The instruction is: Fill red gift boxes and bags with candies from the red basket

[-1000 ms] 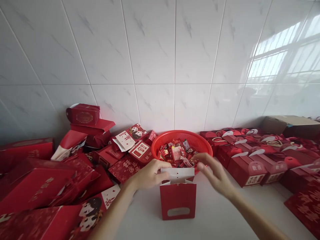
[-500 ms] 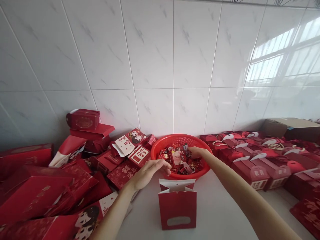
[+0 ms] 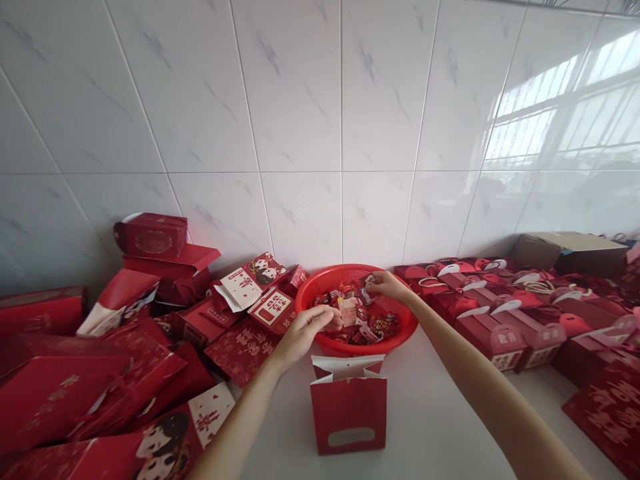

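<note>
A red plastic basket (image 3: 410,331) holds a heap of wrapped candies (image 3: 353,312). Over its right side my right hand (image 3: 393,287) pinches a small wrapped candy (image 3: 369,283), its dark and silvery wrapper showing beyond the fingertips. My left hand (image 3: 307,331) hovers at the basket's near left rim, fingers loosely curved and apart from the thumb, with nothing visible in it. A red paper gift bag (image 3: 349,413) stands upright in front of the basket, its white-lined top open. Its inside is mostly hidden.
Red gift boxes and bags (image 3: 90,393) are piled loosely on the left. Rows of closed red gift boxes (image 3: 495,340) stand on the right, with a brown cardboard box (image 3: 570,250) behind them. A tiled wall (image 3: 300,133) rises behind the pale table (image 3: 425,420).
My right hand has lifted slightly from the heap, bringing a wrapped candy into sight. My left hand has shifted a little lower beside the basket. The view has turned slightly right.
</note>
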`<state>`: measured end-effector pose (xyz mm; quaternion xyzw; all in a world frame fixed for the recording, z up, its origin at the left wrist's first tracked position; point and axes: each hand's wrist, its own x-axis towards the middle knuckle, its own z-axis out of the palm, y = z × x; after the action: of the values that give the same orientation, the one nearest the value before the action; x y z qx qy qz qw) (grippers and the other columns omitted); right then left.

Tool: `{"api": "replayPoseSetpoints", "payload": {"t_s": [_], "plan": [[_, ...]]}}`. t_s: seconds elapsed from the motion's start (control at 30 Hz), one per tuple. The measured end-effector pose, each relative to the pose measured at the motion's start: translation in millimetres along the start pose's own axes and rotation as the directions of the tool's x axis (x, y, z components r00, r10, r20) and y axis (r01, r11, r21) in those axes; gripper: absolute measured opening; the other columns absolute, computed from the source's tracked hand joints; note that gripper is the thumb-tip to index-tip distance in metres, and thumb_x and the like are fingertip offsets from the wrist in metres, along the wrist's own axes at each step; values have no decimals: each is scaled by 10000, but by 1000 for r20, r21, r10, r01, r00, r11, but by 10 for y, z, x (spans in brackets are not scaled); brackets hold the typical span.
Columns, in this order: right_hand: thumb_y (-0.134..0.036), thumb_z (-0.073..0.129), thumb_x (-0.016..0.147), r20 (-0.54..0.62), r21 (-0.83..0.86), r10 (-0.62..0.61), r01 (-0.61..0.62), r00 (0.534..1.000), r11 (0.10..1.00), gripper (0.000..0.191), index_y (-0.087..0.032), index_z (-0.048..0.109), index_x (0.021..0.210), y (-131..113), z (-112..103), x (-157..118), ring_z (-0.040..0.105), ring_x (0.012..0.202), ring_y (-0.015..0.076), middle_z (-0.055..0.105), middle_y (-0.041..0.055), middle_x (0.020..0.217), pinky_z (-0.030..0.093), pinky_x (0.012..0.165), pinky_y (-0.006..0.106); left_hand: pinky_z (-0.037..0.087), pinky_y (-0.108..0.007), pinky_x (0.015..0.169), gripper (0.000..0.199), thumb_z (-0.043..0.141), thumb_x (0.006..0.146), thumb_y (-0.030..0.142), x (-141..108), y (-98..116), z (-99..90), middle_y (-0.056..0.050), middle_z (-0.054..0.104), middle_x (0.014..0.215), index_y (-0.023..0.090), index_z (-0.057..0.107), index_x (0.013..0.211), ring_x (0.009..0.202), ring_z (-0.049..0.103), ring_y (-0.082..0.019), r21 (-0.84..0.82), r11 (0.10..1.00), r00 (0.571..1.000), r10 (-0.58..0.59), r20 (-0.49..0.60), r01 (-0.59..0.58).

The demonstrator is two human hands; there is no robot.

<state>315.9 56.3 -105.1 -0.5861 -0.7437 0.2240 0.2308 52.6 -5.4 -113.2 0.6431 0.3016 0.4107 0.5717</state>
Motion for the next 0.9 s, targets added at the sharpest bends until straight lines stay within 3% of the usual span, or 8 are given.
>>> {"api": "replayPoseSetpoints", "payload": {"t_s": [0.07, 0.17, 0.27, 0.37, 0.5, 0.63, 0.77, 0.9], "plan": [[-408, 537, 961, 21, 115, -71, 68, 997, 991, 296, -126, 626, 981, -128, -27, -108, 640, 677, 141, 681, 42, 824, 534, 618, 255, 537, -329, 883, 421, 800, 730, 480, 70, -9, 41, -81, 743, 925, 163, 749, 1002, 929, 697, -244, -6, 1000, 996, -17, -89, 17], [-500, 671, 848, 159, 316, -205, 146, 966, 937, 370, -134, 651, 895, -340, -3, -263, 592, 571, 127, 655, 15, 722, 498, 521, 240, 552, -325, 798, 483, 845, 682, 436, 207, -36, 126, -80, 739, 946, 171, 722, 1067, 896, 697, -248, -23, 998, 979, -62, -194, 58], [-484, 772, 751, 254, 455, -301, 161, 919, 876, 374, -134, 691, 854, -493, 24, -341, 592, 568, 131, 657, 10, 704, 502, 524, 241, 552, -336, 816, 407, 801, 732, 465, 320, -94, 195, -87, 745, 952, 160, 732, 993, 929, 693, -263, -8, 999, 994, -31, -101, 31], [-467, 761, 756, 297, 486, -294, 121, 909, 866, 387, -125, 715, 929, -482, -10, -312, 643, 642, 159, 701, 44, 797, 549, 607, 275, 541, -347, 850, 374, 711, 804, 504, 362, -170, 215, -82, 753, 914, 149, 738, 920, 942, 686, -269, 96, 993, 995, 71, -63, -65], [-317, 715, 763, 380, 206, -91, 11, 920, 979, 313, -151, 720, 1028, -227, -62, -188, 690, 859, 199, 727, 66, 976, 553, 745, 280, 536, -356, 857, 375, 662, 822, 513, 354, -246, 198, -71, 756, 874, 146, 735, 845, 909, 683, -268, 269, 954, 971, 182, -158, -135], [-80, 780, 516, 393, -44, 79, -67, 916, 997, 316, -178, 762, 816, 55, 20, -118, 663, 794, 236, 701, 30, 788, 506, 670, 281, 549, -360, 828, 404, 659, 811, 535, 363, -281, 188, -86, 764, 909, 142, 736, 869, 905, 689, -275, 236, 963, 969, 175, -174, -131], [-66, 804, 441, 359, -69, 103, -84, 928, 994, 321, -190, 746, 732, 173, 115, -122, 630, 713, 237, 637, 4, 676, 476, 632, 297, 573, -354, 795, 419, 731, 754, 544, 382, -312, 177, -89, 759, 916, 141, 729, 871, 890, 694, -269, 125, 987, 970, 127, -209, -103], [-193, 823, 518, 209, 67, -4, -10, 978, 998, 283, -177, 683, 764, 112, 72, -176, 622, 792, 235, 639, 13, 744, 485, 682, 301, 602, -361, 761, 383, 764, 731, 499, 381, -324, 161, -67, 732, 887, 147, 710, 871, 851, 695, -249, 35, 997, 967, 70, -244, -63]]}}
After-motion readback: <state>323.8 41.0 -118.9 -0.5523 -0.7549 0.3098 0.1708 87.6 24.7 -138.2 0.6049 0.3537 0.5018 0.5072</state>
